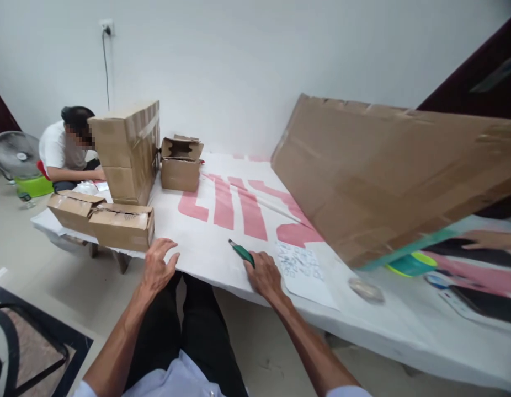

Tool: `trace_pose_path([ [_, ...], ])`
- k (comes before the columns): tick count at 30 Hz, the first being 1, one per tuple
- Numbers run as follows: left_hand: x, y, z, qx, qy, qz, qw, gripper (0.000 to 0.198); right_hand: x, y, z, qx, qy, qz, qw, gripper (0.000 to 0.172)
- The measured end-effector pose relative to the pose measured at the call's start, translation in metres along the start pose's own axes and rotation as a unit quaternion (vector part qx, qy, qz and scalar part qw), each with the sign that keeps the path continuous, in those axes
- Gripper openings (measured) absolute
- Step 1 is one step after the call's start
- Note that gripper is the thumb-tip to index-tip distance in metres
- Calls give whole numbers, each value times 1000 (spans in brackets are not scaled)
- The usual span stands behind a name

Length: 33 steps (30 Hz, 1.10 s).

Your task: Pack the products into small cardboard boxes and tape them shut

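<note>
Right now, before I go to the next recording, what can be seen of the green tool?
The green tool looks like a cutter: a slim, smooth handle, apparently plastic, with a narrow, dark, metallic-looking tip. The right hand grips it, hiding the rear of the handle. It is held over the white cloth, its tip pointing forward and to the left. Whether the tip touches the cloth cannot be told.

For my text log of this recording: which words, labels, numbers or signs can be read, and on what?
None readable.
Paper sheet: blue marks, too blurred.
Right one of two low front cartons: dark print, too small.
White table cover: large pink shapes, no word discernible.
</note>
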<state>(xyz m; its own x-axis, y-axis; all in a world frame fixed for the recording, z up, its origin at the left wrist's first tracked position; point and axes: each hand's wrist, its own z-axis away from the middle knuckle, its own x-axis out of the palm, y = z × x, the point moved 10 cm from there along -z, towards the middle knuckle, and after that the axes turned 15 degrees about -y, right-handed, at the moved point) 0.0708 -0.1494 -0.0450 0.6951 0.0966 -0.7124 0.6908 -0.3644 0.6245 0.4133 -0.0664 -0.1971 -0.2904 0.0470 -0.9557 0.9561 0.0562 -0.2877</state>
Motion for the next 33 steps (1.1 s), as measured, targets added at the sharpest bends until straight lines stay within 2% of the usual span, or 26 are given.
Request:
trace_pose_path([
  [2,-41,1,9,-6,65,-87,994,21,-7,-1,-7,0,25,-5,1000,27],
  [4,-76,-9,8,-46,90,-174,980,28,-17,-1,-12,7,53,-5,999,28],
  [6,-100,-31,0,-101,70,-240,963,40,-27,-5,-13,16,79,-7,997,29],
  [8,-108,-57,-9,-146,18,-281,949,53,-34,-13,-12,10,94,-19,995,30],
  [11,-100,-79,-15,-160,-37,-309,937,59,-38,-44,-9,-52,102,-68,991,33],
  [13,-87,-76,-16,-150,-32,-312,938,53,-40,-72,-5,-107,105,-125,981,36],
  [16,-54,-51,-16,-122,-31,-298,946,47,-44,-115,-1,-159,92,-229,956,43],
  [19,-18,-14,-14,-48,-63,-249,965,46,-49,-147,1,-177,67,-328,926,52],
  [20,-13,-3,-13,-18,-62,-222,973,47,-52,-153,2,-178,61,-356,916,55],
  [22,-24,4,-11,17,-16,-154,988,49,-58,-155,5,-172,57,-397,900,60],
  [24,-54,-18,-11,-3,64,-67,996,54,-62,-149,8,-159,51,-422,891,66],
  [25,-66,-37,-12,-28,91,-12,995,60,-63,-146,9,-153,45,-430,888,69],
  [26,-72,-60,-15,-55,91,59,993,68,-63,-144,10,-148,39,-437,887,73],
  [28,-60,-100,-22,-103,25,225,969,80,-61,-142,12,-138,26,-447,883,78],
  [29,-50,-111,-24,-109,-12,276,955,83,-60,-142,13,-134,20,-452,882,79],
  [31,-30,-119,-22,-104,-54,325,938,86,-56,-145,14,-130,13,-457,880,80],
  [33,-16,-120,-14,-90,-43,321,942,87,-54,-144,14,-127,16,-454,882,79],
])
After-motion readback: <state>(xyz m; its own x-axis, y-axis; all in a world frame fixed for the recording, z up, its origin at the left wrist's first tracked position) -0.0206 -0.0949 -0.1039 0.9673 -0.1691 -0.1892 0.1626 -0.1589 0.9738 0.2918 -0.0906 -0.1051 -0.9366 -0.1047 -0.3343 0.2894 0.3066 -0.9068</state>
